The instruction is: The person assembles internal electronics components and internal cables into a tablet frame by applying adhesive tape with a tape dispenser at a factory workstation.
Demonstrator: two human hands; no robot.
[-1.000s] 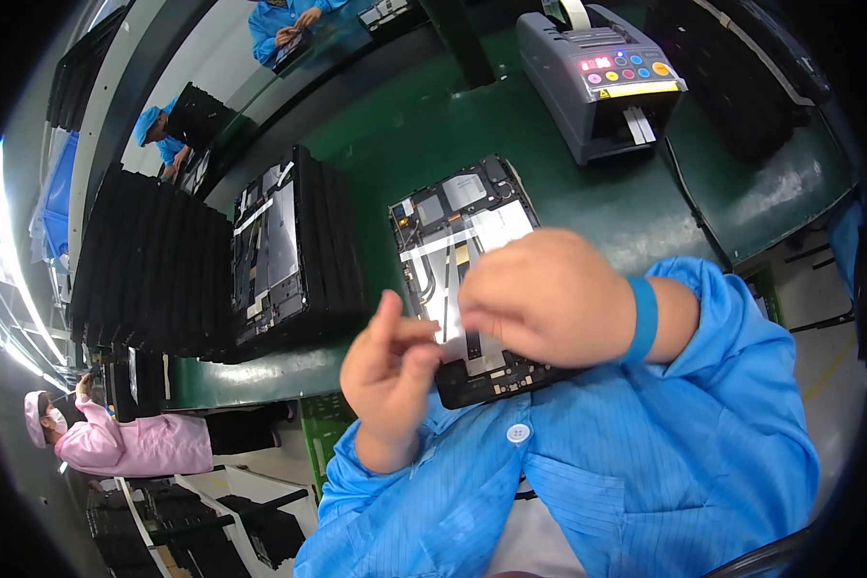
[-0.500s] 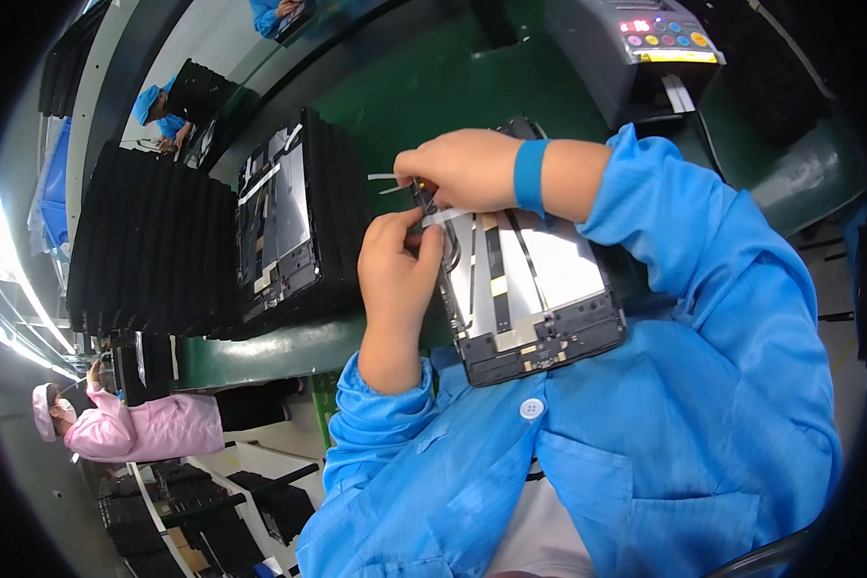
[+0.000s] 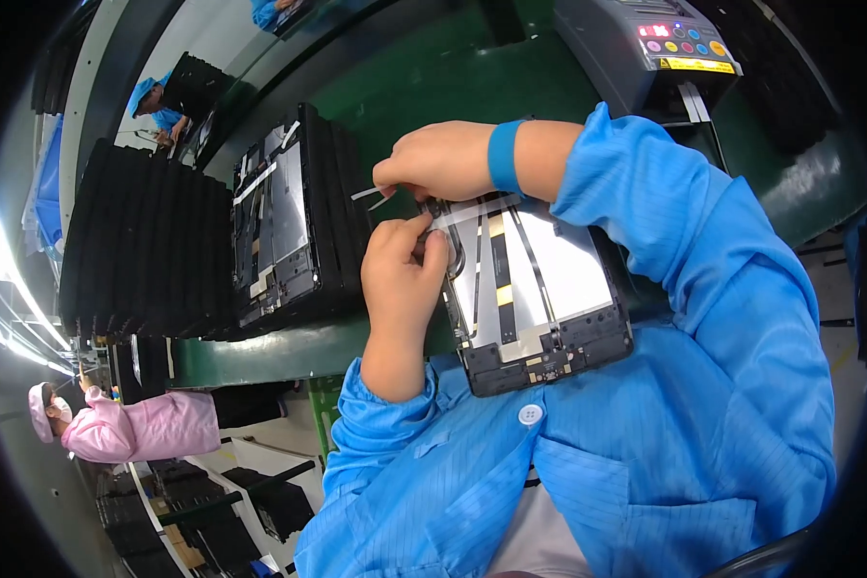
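An opened tablet (image 3: 573, 275) lies in front of me, its inside facing up, with silver plates, dark flat cables and black parts along its near end. My left hand (image 3: 395, 270) is at its upper left edge, thumb and forefinger closed at the end of a translucent tape strip (image 3: 482, 209) that crosses the tablet. Over the far end bends my right hand (image 3: 448, 162), a blue band on its wrist. From its closed fingers a slim pale strip (image 3: 365, 194) sticks out to the left; its kind is unclear. The right fingertips are mostly hidden.
Left of the tablet, another opened tablet (image 3: 277, 226) leans against a row of black trays (image 3: 149, 246). A grey tape dispenser (image 3: 636, 58) with lit buttons stands at the back right of the green table (image 3: 424, 77). A person in pink (image 3: 144, 424) is far left; others in blue work beyond.
My right hand has shifted left, and more of the translucent strip shows across the tablet. The left fingers stay at its end. The view has moved slightly.
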